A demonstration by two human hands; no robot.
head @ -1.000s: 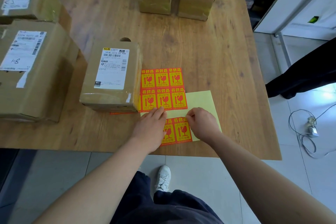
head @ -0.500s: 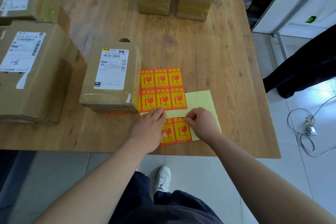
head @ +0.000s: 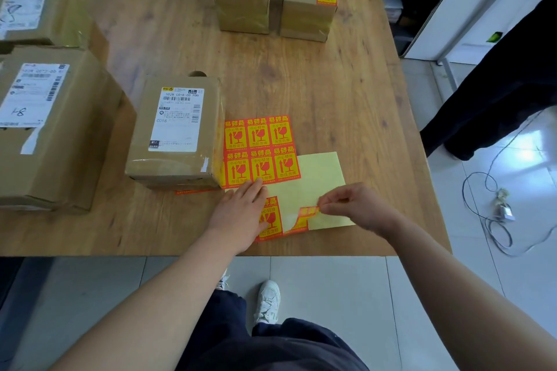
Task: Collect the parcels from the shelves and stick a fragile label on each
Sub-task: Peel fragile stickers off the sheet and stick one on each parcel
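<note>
On the sheet, right hand pinches a half-peeled label (left hand flat).

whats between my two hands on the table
Head view: between the left hand and right hand lies bare yellow backing sheet, one stuck label beside the left hand, and the half-peeled label the right hand pinches.

Orange-red fragile label half-peeled, curling off yellow backing sheet; brown parcel stands just left.
</note>
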